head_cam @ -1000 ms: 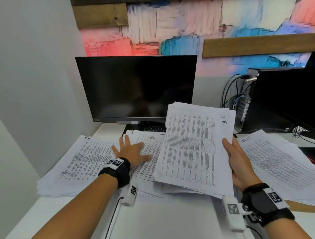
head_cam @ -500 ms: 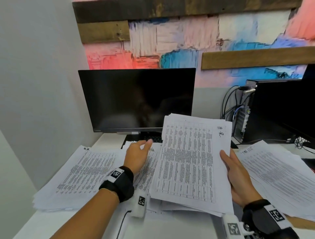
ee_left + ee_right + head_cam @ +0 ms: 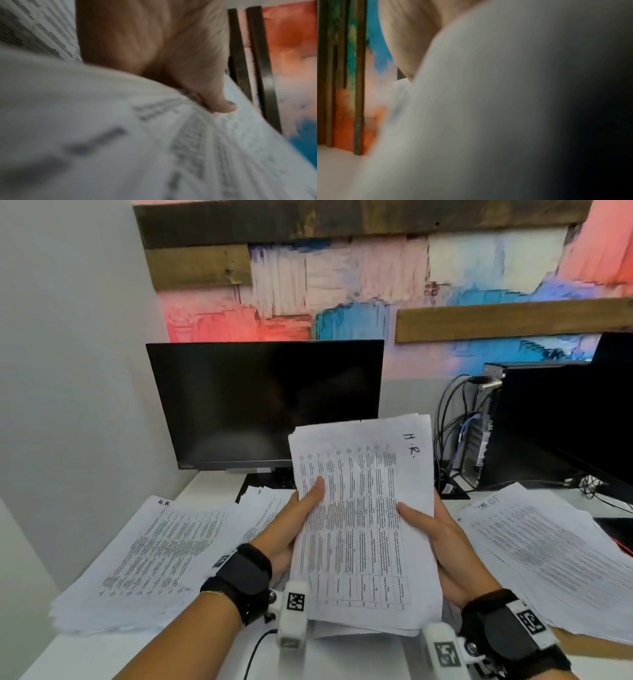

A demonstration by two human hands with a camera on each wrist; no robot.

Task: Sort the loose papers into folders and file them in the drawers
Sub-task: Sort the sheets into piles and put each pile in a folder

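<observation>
Your left hand [image 3: 291, 529] has left the bench papers [image 3: 150, 556] and now grips the raised stack [image 3: 363, 525] alongside your right hand [image 3: 442, 539]. Its printed top sheet is marked "H.R."

Head view: bright, even indoor light; soft shadows; straight lines bow toward the frame edges.
Black flat computer monitor [image 3: 265, 402]: dull, faint reflections, no hard glare.
Left wrist view: heavy blur; printed white paper sheaf [image 3: 120, 142] out of focus at lower left.
Right wrist view: smeared throughout; right side falls to dark, noisy black.
</observation>
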